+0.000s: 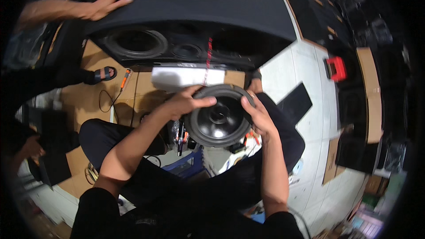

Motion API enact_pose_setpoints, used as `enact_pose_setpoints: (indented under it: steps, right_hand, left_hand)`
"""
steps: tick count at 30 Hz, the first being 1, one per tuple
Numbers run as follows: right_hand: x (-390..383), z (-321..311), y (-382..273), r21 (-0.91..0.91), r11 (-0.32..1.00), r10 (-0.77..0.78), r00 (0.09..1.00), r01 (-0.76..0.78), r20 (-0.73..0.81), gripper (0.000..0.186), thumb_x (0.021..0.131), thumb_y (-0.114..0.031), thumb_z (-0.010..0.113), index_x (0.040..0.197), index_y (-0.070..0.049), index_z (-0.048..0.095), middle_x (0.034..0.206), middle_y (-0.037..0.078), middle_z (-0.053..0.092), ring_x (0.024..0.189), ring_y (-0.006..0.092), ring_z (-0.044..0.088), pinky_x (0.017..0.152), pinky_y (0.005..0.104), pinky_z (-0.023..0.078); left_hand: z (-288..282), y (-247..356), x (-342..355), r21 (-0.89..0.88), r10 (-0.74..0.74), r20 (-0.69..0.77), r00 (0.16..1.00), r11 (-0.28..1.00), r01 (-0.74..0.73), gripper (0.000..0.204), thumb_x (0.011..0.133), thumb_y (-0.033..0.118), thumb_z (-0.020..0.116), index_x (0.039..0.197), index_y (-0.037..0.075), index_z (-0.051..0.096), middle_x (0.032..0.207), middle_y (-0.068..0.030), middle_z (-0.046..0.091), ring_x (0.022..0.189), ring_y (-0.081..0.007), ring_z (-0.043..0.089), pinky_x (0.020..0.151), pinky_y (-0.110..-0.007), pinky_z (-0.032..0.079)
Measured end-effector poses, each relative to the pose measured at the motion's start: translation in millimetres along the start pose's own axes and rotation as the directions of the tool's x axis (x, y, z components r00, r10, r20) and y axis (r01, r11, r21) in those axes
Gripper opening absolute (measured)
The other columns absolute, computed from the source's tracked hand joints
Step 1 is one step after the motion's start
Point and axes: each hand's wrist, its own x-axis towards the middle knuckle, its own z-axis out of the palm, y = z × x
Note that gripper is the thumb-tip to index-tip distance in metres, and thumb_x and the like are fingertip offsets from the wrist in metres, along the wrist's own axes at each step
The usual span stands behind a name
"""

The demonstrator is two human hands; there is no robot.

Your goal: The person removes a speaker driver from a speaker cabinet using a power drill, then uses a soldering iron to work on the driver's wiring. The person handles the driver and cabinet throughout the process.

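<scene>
Between my hands is a round black speaker driver, its glossy cone and centre cap facing up toward me. My left hand grips its upper left rim, with the thumb lying over the edge. On the upper right rim, my right hand holds on with the thumb on top. Both hands' other fingers are partly hidden beneath the driver. Just beyond stands a large black speaker cabinet with a round driver at its left and a dark opening at its right. A red-and-black wire hangs down its front.
A co-worker's hand rests on the cabinet's top at the left. An orange-handled tool with a cord lies on the cardboard. White foam sits before the cabinet. A black panel and a red object are on the right.
</scene>
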Motion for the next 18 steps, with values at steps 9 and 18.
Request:
enact_pose_setpoints:
  steps: [9,18]
  right_hand:
    - [-79.3,37.6,-57.7,-0.219,0.940,-0.302,0.939,0.263,-0.167,0.067,0.104,-0.054,0.052,0.141,0.002,0.052,0.132,0.023,0.063,0.136,0.0319,0.050,0.113,0.0398,0.040]
    - [-146.5,-261.8,3.1,0.365,0.564,-0.524,0.663,0.741,-0.535,0.049,0.107,-0.051,0.047,0.122,-0.008,0.064,0.112,0.014,0.072,0.102,0.0252,0.073,0.094,0.0384,0.056]
  left_hand:
    - [29.8,-28.9,-40.1,-0.841,0.271,0.009,0.962,0.522,-0.139,0.074,0.105,0.064,0.033,0.148,0.006,0.047,0.142,-0.0179,0.058,0.127,-0.0308,0.060,0.106,-0.050,0.052]
    - [-43.1,50.3,-68.7,-0.338,0.078,-0.078,0.994,0.936,-0.100,0.087,0.073,0.050,0.077,0.138,-0.004,0.056,0.137,-0.0191,0.063,0.123,-0.0324,0.062,0.110,-0.044,0.049]
